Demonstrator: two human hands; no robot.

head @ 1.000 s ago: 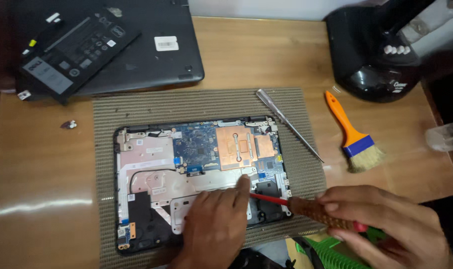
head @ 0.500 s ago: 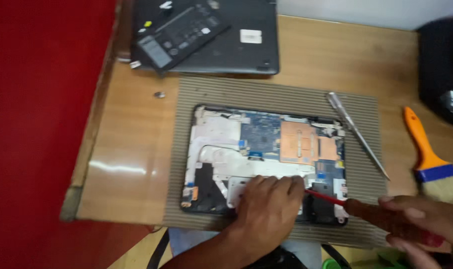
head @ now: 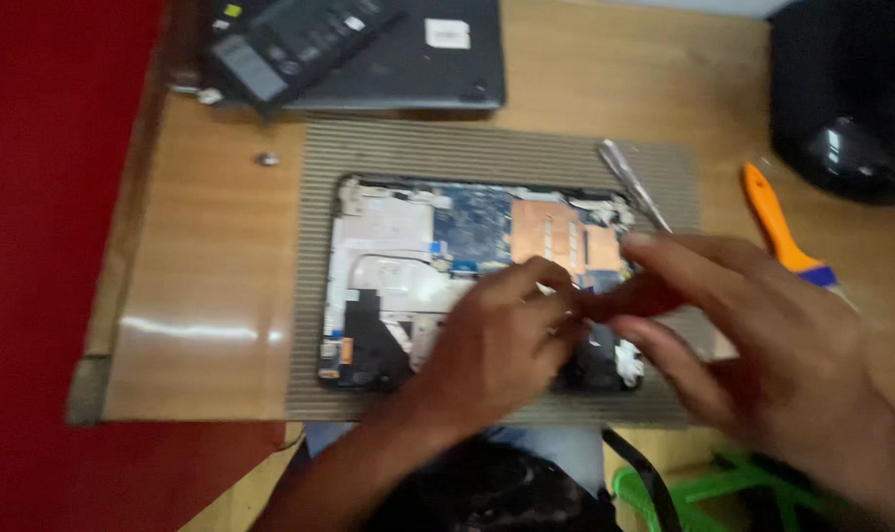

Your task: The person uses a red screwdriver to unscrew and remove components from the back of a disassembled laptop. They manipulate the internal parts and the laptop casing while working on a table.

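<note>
Opened laptop (head: 437, 246) shows blue board and copper plate; left hand (head: 497, 345) and right hand (head: 753, 335) grasp a red-handled screwdriver (head: 620, 300)

A small electronics repair bench was shown: an opened laptop chassis (head: 477, 276), its circuit board and copper heat plate laid bare, was set on a ribbed mat (head: 388, 158) at the centre of a wooden table (head: 211, 256). A removed battery (head: 290, 39) was laid on a dark laptop cover (head: 437, 69) at 11 o'clock, a loose screw (head: 266, 159) at 10 o'clock, and a metal screwdriver (head: 632, 184) and an orange-handled brush (head: 777, 227) at 2 o'clock.
</note>
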